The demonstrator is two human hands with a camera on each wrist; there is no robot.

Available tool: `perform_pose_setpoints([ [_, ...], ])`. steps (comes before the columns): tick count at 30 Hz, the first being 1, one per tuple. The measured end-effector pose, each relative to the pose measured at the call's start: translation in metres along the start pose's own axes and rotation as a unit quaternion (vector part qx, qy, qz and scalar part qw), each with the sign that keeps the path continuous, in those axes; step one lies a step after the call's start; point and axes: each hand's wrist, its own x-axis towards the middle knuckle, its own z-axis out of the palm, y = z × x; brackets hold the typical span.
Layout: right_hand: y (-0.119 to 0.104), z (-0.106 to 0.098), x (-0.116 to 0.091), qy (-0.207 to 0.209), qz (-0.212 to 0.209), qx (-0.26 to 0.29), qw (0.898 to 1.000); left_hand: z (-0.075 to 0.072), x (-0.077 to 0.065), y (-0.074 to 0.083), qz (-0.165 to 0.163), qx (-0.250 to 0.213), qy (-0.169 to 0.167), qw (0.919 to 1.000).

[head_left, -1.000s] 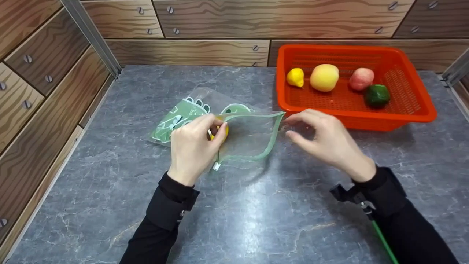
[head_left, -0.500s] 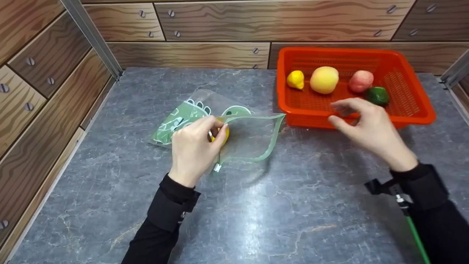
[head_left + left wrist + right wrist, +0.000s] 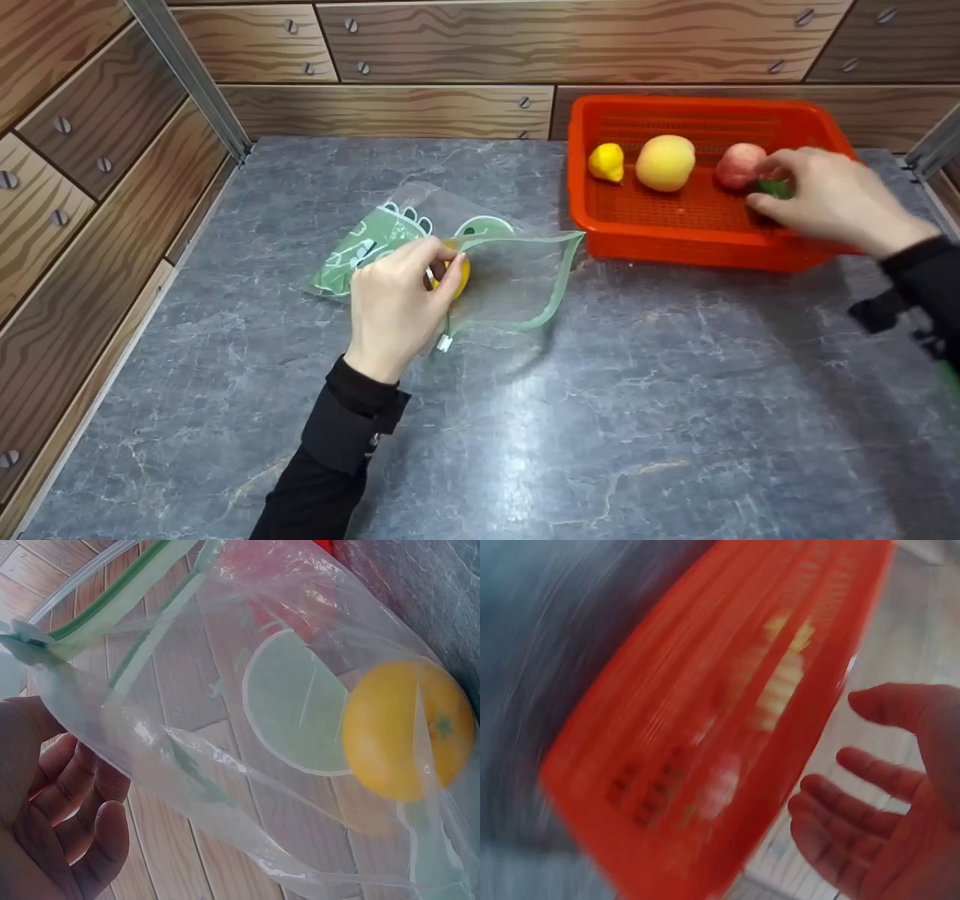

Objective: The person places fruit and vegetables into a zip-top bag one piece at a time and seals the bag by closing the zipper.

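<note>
My left hand (image 3: pixel 397 304) pinches the mouth edge of a clear zip bag (image 3: pixel 517 285) with a green rim, green printed shapes and a white slider (image 3: pixel 445 343). The bag's mouth gapes toward the right. Inside lies an orange (image 3: pixel 405 731) with a green star-shaped stem end, partly covered by the hand in the head view. Over the right end of a red basket (image 3: pixel 690 251), my right hand (image 3: pixel 832 195) has its thumb and fingers spread apart around a dark green fruit or vegetable (image 3: pixel 776 187), mostly hidden behind the fingers. In the right wrist view that hand (image 3: pixel 877 802) shows nothing in its grasp.
The basket also holds a small yellow lemon-shaped fruit (image 3: pixel 606 163), a large pale yellow fruit (image 3: pixel 665 163) and a pinkish peach (image 3: pixel 740 166). A wood-patterned wall (image 3: pixel 442 111) borders the grey marbled tabletop (image 3: pixel 600 420) at the back, with another at the left.
My right hand has moved from beside the bag's mouth rightward and away from me, over the basket to the green item. The left hand keeps its hold on the bag.
</note>
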Motion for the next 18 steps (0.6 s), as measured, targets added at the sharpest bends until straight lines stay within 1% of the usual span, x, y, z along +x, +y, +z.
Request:
perform_pose_setpoints([
  [2, 0.011, -0.004, 0.009, -0.036, -0.001, -0.041, 0.998, 0.000, 0.000, 0.000, -0.001, -0.001, 0.000, 1.0000],
  [4, 0.020, -0.008, 0.018, -0.075, -0.010, -0.079, 0.994, 0.000, 0.000, 0.001, -0.001, -0.003, -0.001, 1.0000],
  [8, 0.033, -0.011, 0.037, -0.135, -0.058, -0.139, 0.979, -0.001, 0.000, 0.000, -0.001, -0.001, -0.004, 1.0000],
  [10, 0.037, -0.008, 0.047, -0.160, -0.083, -0.157, 0.971, -0.002, 0.000, -0.002, -0.001, 0.002, -0.002, 1.0000],
  [13, 0.040, -0.001, 0.059, -0.192, -0.101, -0.170, 0.961, -0.004, 0.000, -0.003, -0.001, 0.003, 0.002, 1.0000],
  [15, 0.043, 0.003, 0.064, -0.206, -0.101, -0.174, 0.958, -0.004, 0.001, -0.003, -0.002, 0.003, 0.003, 1.0000],
  [18, 0.049, 0.005, 0.067, -0.222, -0.091, -0.183, 0.953, -0.002, 0.001, -0.002, 0.000, 0.003, 0.001, 1.0000],
])
